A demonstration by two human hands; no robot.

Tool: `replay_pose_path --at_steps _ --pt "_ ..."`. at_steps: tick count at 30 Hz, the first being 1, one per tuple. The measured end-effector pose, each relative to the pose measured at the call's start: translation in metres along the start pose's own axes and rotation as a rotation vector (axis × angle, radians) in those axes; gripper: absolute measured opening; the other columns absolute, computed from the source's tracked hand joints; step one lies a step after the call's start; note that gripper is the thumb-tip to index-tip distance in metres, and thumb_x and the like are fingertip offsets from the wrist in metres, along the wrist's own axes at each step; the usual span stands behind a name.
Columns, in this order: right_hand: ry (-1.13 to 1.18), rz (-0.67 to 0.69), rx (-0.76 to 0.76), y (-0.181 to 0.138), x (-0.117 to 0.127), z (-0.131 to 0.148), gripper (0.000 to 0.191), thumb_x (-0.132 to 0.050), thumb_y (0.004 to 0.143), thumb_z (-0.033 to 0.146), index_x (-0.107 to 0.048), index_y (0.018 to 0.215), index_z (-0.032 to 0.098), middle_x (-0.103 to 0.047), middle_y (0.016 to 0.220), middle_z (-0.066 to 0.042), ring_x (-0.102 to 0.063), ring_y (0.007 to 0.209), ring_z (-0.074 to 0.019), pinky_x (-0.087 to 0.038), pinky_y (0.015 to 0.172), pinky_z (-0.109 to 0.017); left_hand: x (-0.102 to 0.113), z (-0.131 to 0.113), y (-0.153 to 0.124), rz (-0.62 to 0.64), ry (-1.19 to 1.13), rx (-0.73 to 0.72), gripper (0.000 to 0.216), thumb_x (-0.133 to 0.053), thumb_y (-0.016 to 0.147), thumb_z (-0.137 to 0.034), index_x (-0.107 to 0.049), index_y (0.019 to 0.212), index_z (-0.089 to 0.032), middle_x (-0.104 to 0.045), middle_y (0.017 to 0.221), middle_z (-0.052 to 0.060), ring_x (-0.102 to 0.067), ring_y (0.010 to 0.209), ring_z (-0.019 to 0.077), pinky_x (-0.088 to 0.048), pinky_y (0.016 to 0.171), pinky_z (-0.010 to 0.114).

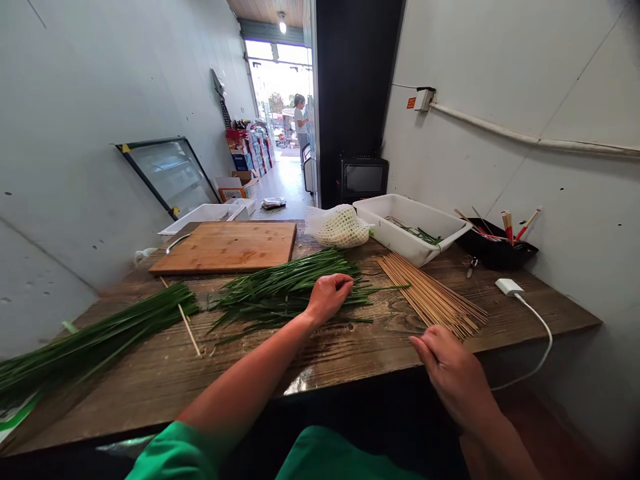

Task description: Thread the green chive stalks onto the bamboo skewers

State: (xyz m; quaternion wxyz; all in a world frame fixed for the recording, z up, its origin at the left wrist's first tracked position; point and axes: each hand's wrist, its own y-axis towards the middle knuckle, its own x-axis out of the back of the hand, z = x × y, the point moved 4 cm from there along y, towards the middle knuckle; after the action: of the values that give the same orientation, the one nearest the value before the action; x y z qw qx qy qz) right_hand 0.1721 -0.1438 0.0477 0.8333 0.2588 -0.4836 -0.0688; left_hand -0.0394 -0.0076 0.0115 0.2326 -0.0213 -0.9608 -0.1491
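Observation:
A loose pile of long green garlic chives [280, 287] lies in the middle of the wooden table. My left hand [327, 297] is closed over the right end of this pile, fingertips curled together; what is in them, if anything, is hidden. Fanned out to the right are many thin bamboo skewers [435, 293]. Just off their near ends, by the table's front edge, my right hand [450, 367] is closed with thumb against fingers; I cannot make out anything in it. Another bundle of garlic chives [100, 333] lies at the left, with a single light stick [187, 330] by its tip.
Behind the pile are a wooden cutting board [230, 245], a white foam net [340, 227] and a white plastic tub [420, 250] with some greens. A black holder [500, 247] with sticks and a white charger [509, 287] with a cable are at right. A person [301, 120] stands near the doorway.

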Motion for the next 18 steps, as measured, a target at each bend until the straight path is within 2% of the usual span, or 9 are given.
replay_pose_path --at_steps 2,4,5,8,10,12,14,16,18 --pt "0.122 0.084 -0.016 0.007 -0.023 0.002 0.043 -0.034 0.094 0.040 -0.054 0.061 0.021 -0.052 0.054 0.001 -0.048 0.047 -0.0104 -0.037 0.047 -0.021 0.001 0.001 -0.001 -0.011 0.006 0.015 0.019 -0.053 0.080 -0.025 -0.069 0.082 -0.015 -0.067 0.064 0.000 -0.055 0.052 0.0092 -0.041 0.052 0.019" --pt "0.266 0.213 -0.072 0.012 -0.048 0.004 0.036 -0.031 0.095 0.036 -0.063 0.088 0.019 -0.055 0.054 0.001 -0.052 0.047 -0.0120 -0.040 0.048 -0.022 0.001 0.001 -0.001 -0.020 0.019 0.019 0.020 -0.053 0.080 -0.026 -0.070 0.083 -0.015 -0.067 0.065 0.000 -0.056 0.054 0.0098 -0.041 0.053 0.020" --pt "0.307 0.241 -0.105 0.013 -0.058 0.004 0.037 -0.029 0.095 0.033 -0.062 0.103 0.017 -0.054 0.051 0.002 -0.053 0.046 -0.0135 -0.042 0.049 -0.023 0.001 0.001 -0.002 -0.022 0.031 0.014 0.020 -0.053 0.080 -0.026 -0.070 0.082 -0.015 -0.068 0.065 0.000 -0.057 0.055 0.0101 -0.041 0.054 0.020" --pt "0.315 0.253 -0.148 0.016 -0.080 0.004 0.047 -0.029 0.093 0.026 -0.040 0.136 0.013 -0.063 0.059 -0.002 -0.060 0.050 -0.0171 -0.046 0.051 -0.027 0.001 0.001 -0.001 -0.031 0.070 0.001 0.020 -0.053 0.080 -0.025 -0.070 0.079 -0.016 -0.068 0.066 0.001 -0.058 0.059 0.0110 -0.042 0.058 0.021" --pt "0.320 0.199 -0.107 0.018 -0.086 0.006 0.046 -0.031 0.092 0.024 -0.043 0.136 0.017 -0.070 0.079 -0.007 -0.066 0.068 -0.0196 -0.051 0.062 -0.030 0.001 0.002 -0.001 -0.034 0.077 -0.001 0.019 -0.053 0.080 -0.025 -0.070 0.079 -0.016 -0.069 0.067 0.001 -0.059 0.060 0.0113 -0.043 0.059 0.021" --pt "0.345 0.116 -0.058 0.020 -0.088 0.007 0.041 -0.034 0.090 0.023 -0.056 0.125 0.019 -0.069 0.099 -0.010 -0.066 0.089 -0.0220 -0.051 0.077 -0.035 0.000 0.003 -0.001 -0.032 0.063 -0.001 0.018 -0.053 0.080 -0.024 -0.069 0.082 -0.016 -0.068 0.066 0.001 -0.059 0.060 0.0112 -0.043 0.059 0.021" --pt "0.397 0.061 -0.075 0.021 -0.090 0.006 0.038 -0.038 0.088 0.024 -0.061 0.118 0.020 -0.067 0.105 -0.011 -0.064 0.093 -0.0229 -0.051 0.081 -0.036 -0.001 0.003 -0.001 -0.026 0.044 -0.002 0.018 -0.052 0.080 -0.023 -0.068 0.084 -0.016 -0.068 0.066 0.001 -0.058 0.059 0.0109 -0.043 0.058 0.020" --pt "0.515 0.105 -0.190 0.020 -0.097 0.004 0.041 -0.040 0.087 0.029 -0.055 0.124 0.019 -0.070 0.088 -0.009 -0.068 0.071 -0.0202 -0.055 0.065 -0.033 0.000 0.002 -0.002 -0.027 0.034 0.001 0.018 -0.052 0.080 -0.023 -0.068 0.083 -0.015 -0.067 0.065 0.001 -0.058 0.058 0.0105 -0.043 0.057 0.020" --pt "0.713 0.209 -0.340 0.016 -0.107 0.003 0.047 -0.040 0.087 0.038 -0.048 0.129 0.018 -0.064 0.066 -0.002 -0.060 0.043 -0.0149 -0.050 0.041 -0.027 0.000 0.000 -0.002 -0.038 0.041 0.004 0.017 -0.052 0.080 -0.023 -0.067 0.081 -0.015 -0.067 0.064 0.000 -0.057 0.057 0.0101 -0.043 0.057 0.020"
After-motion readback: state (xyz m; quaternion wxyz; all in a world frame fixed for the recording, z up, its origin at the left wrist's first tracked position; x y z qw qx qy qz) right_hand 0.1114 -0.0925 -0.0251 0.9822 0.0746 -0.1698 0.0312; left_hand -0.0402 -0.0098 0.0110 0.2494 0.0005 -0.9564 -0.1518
